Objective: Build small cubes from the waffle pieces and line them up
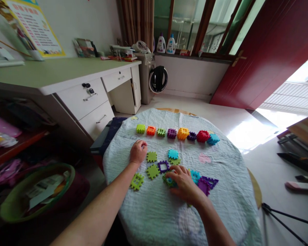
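Observation:
My left hand [139, 152] rests on the cloth in a loose fist, its fingers curled in. Whatever it may hold is hidden. Just right of it lie flat green toothed building tiles [152, 156]. My right hand [183, 181] reaches down over a pile of tiles with its fingers apart, partly covering a green-and-blue tile [168, 180]. Beside its fingertips lies a purple square frame [163, 166]. Past the knuckles are a light blue tile [195, 176], a purple square tile [203, 186] and a dark purple triangle piece [212, 182]. A cyan tile [172, 154] overlaps a green one.
Along the far side runs a row of stacked tiles by colour, including an orange stack [151, 130], a yellow stack [183, 133] and a red stack [203, 136]. A pale cloth [154, 212] covers the round table. A desk [74, 73] stands left; tripod legs [279, 215] stand right.

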A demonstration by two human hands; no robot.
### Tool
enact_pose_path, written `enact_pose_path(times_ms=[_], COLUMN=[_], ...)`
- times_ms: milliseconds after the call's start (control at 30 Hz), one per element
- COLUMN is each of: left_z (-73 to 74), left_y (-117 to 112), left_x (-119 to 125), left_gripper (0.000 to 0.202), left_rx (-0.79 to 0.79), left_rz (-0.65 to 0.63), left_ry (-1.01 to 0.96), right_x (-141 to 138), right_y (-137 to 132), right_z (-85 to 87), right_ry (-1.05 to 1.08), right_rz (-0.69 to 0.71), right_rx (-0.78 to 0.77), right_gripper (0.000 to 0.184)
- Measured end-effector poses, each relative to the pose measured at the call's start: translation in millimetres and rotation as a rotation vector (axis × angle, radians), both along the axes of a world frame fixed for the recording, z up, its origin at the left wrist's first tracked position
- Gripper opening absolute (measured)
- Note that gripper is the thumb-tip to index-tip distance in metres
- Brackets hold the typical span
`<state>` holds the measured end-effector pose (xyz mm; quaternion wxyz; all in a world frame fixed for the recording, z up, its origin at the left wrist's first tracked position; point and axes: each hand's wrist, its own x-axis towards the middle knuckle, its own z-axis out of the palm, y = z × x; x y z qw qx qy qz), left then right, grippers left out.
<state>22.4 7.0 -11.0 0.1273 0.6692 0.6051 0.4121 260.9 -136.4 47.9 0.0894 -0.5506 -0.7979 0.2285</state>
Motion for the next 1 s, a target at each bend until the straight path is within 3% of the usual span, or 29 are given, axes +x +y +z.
enact_pose_path(times_ms=[233, 333, 400, 633, 767, 867, 1000], left_z=[2.3, 2.4, 2.2, 1.4, 0.9, 0.7, 1.2], left_y=[-1.0, -0.9, -0.8, -0.7, -0.2, 0.1, 0.2], left_x=[0.5, 0.4, 0.2, -0.4, -0.8, -1.2, -1.5], left_gripper=[0.011, 0.011, 0.011, 0.011, 0.010, 0.010, 0.010], left_rx=[-0.017, -0.019, -0.019, -0.019, -0.009, -0.006, -0.015], left_rz=[0.013, 0.011, 0.009, 0.010, -0.004, -0.007, -0.011], left_ry=[0.024, 0.031, 0.036, 0.034, 0.035, 0.037, 0.052], right_x=[25.7, 35.4, 33.4, -20.0, -38.0, -19.9, 38.1], right_y=[12.3, 20.2, 27.0, 44.5, 36.4, 25.5, 11.1], right_z=[-15.1, -19.7, -20.3, -8.5, -4.4, -3.9, -9.2], right_ry=[-0.014, -0.100, -0.153, -0.099, -0.006, 0.022, -0.022], right_rz=[-0.294, -0.504, -0.572, -0.333, -0.202, -0.173, -0.315], right_rx=[0.114, 0.204, 0.245, 0.156, 0.106, 0.101, 0.161], right_gripper=[0.034, 0.041, 0.047, 0.041, 0.052, 0.052, 0.044])
